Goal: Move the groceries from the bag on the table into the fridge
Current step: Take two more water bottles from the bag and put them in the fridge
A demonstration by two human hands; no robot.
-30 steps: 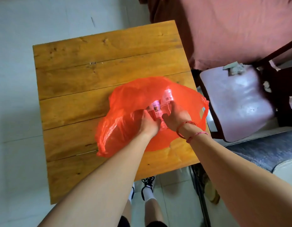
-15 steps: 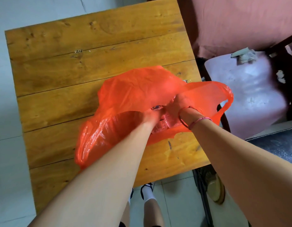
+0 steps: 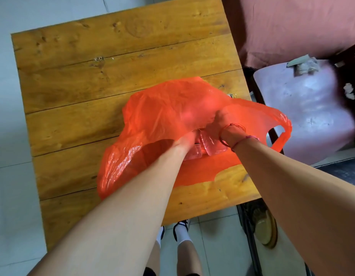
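- The step in hand looks like the unloading: the orange bag (image 3: 162, 108) lies on the counter (image 3: 93, 76) and both hands are inside its mouth.
- The left hand (image 3: 182, 141) reaches in with its fingers hidden under the film, so I cannot tell its grip.
- The right hand (image 3: 217, 123) curls round the clear bottles (image 3: 211, 146), which lie between the two hands.
- The next move probably calls for drawing the bottles out toward the person. The fridge is not in view.
- The handle loop (image 3: 280, 136) beside the right wrist could snag.
- A chair (image 3: 302, 116) stands right of the hands.
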